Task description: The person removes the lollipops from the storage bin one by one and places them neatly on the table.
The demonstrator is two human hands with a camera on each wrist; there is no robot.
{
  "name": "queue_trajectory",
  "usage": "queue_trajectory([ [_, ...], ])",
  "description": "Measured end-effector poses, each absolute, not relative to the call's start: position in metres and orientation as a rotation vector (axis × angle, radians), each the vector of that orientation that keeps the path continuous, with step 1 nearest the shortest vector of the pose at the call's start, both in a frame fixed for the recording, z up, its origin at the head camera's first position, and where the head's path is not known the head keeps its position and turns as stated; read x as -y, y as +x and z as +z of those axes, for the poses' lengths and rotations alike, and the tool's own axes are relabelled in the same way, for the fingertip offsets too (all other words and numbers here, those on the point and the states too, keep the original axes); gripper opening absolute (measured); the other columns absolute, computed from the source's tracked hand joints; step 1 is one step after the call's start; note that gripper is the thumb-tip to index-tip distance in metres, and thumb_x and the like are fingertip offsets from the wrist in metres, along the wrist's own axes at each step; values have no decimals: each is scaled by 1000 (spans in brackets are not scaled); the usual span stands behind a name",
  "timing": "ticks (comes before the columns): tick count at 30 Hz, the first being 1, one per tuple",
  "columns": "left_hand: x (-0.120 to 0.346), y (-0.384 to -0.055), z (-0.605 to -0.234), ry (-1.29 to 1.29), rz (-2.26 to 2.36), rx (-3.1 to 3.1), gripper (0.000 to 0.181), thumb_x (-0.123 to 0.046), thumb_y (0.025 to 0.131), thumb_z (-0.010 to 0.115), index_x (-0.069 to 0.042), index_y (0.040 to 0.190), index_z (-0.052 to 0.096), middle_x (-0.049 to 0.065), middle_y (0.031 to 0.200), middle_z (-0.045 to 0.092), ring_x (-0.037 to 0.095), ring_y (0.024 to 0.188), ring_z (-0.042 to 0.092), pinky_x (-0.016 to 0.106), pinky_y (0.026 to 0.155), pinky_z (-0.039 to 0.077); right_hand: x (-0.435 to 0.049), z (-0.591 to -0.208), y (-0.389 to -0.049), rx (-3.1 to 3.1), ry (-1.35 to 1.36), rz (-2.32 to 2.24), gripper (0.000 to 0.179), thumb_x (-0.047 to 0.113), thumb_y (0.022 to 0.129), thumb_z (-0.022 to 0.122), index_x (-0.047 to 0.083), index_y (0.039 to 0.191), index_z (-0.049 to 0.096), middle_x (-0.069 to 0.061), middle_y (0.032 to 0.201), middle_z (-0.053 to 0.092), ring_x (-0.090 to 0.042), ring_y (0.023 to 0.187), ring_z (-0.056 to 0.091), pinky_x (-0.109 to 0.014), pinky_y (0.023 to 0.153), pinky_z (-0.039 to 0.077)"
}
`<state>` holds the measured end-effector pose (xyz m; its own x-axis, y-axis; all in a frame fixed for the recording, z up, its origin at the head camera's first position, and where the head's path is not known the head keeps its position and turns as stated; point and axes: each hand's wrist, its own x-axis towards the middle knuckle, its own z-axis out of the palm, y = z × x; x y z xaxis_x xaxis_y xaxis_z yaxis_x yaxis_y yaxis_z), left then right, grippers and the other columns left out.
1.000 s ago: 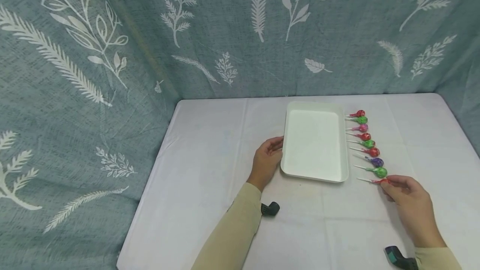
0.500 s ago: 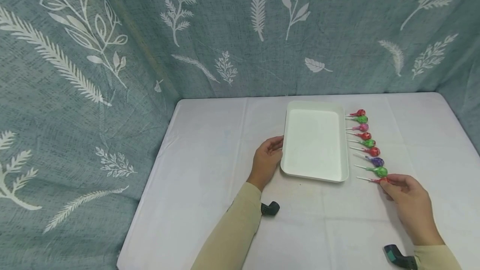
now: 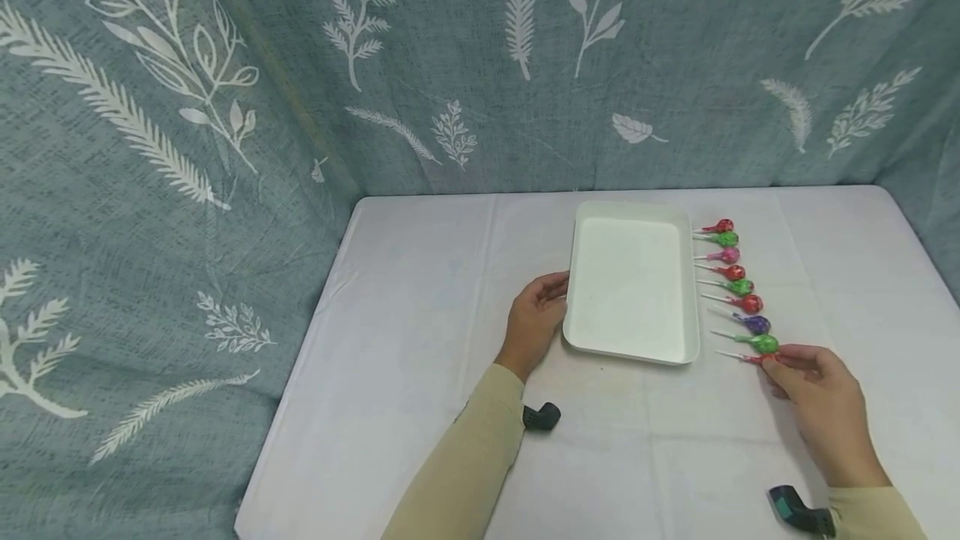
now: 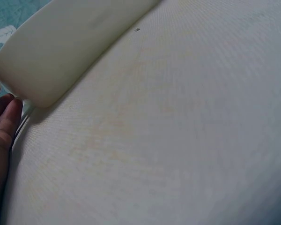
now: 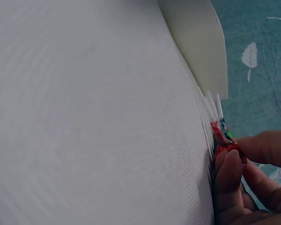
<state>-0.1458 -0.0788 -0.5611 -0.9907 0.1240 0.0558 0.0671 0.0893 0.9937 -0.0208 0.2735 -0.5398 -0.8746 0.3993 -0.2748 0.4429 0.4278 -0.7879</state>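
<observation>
My right hand pinches a red-wrapped lollipop by its candy end, with thumb and fingertips, at the near end of a row of lollipops. Its white stick points left, towards the tray. In the right wrist view the fingers partly cover the red wrapper. Right behind it lies a green lollipop, then a purple one. A white rectangular tray stands left of the row. My left hand rests at the tray's left side, fingertips against its outer wall in the left wrist view.
Several more red, green and pink lollipops, such as a pink one, continue the row along the tray's right side. A white cloth covers the table. A leaf-patterned blue-green curtain hangs behind and to the left.
My right hand, with the red lollipop, has shifted very slightly away from me, closer to the green one. The left hand and the tray stay in place.
</observation>
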Motion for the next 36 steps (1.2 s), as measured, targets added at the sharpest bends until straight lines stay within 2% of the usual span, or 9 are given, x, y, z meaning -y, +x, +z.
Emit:
queue_trajectory([
  [4, 78, -146, -561, 198, 2076, -2289, 45, -2, 98, 60, -9, 143, 67, -4, 133, 72, 9, 125, 67, 28, 107, 57, -275, -539, -21, -2597, 788, -1495, 56, 29, 112, 62, -7, 152, 48, -25, 140, 60, 5, 84, 61, -13, 66, 58],
  [11, 77, -144, -560, 191, 2070, -2289, 45, -4, 98, 61, -10, 142, 68, -4, 132, 73, 9, 123, 68, 28, 106, 57, -276, -538, -19, -2588, 804, -1465, 59, 34, 112, 62, -5, 153, 48, -25, 142, 59, -1, 87, 62, -14, 65, 57],
  [18, 78, -141, -560, 184, 2066, -2295, 45, -5, 98, 60, -11, 142, 68, -4, 131, 73, 11, 122, 69, 29, 105, 58, -274, -536, -16, -2591, 815, -1450, 59, 36, 111, 63, -4, 153, 49, -23, 131, 68, -3, 86, 65, -20, 62, 58],
  [22, 79, -140, -560, 186, 2083, -2281, 45, -4, 98, 60, -9, 143, 68, 0, 133, 73, 14, 124, 69, 30, 106, 58, -274, -533, -18, -2603, 839, -1423, 58, 35, 111, 62, -3, 153, 50, -22, 124, 71, -10, 85, 66, -22, 59, 57],
  [28, 83, -139, -559, 162, 2096, -2274, 44, -1, 98, 61, -10, 141, 69, -1, 133, 73, 15, 125, 69, 30, 106, 58, -274, -529, -19, -2619, 843, -1411, 58, 39, 112, 57, -2, 153, 51, -20, 124, 69, -17, 88, 64, -23, 59, 56],
  [32, 85, -141, -558, 133, 2088, -2271, 42, -1, 99, 62, -12, 139, 70, -2, 133, 73, 13, 125, 68, 30, 107, 57, -272, -527, -21, -2618, 807, -1456, 59, 42, 112, 56, -1, 153, 52, -19, 127, 67, -16, 90, 63, -23, 61, 55],
  [36, 85, -142, -553, 109, 2091, -2255, 40, 0, 99, 63, -12, 137, 71, 0, 134, 73, 14, 124, 69, 32, 108, 56, -267, -521, -26, -2644, 754, -1500, 56, 43, 112, 57, 1, 150, 56, -16, 122, 65, -18, 87, 60, -25, 60, 50],
])
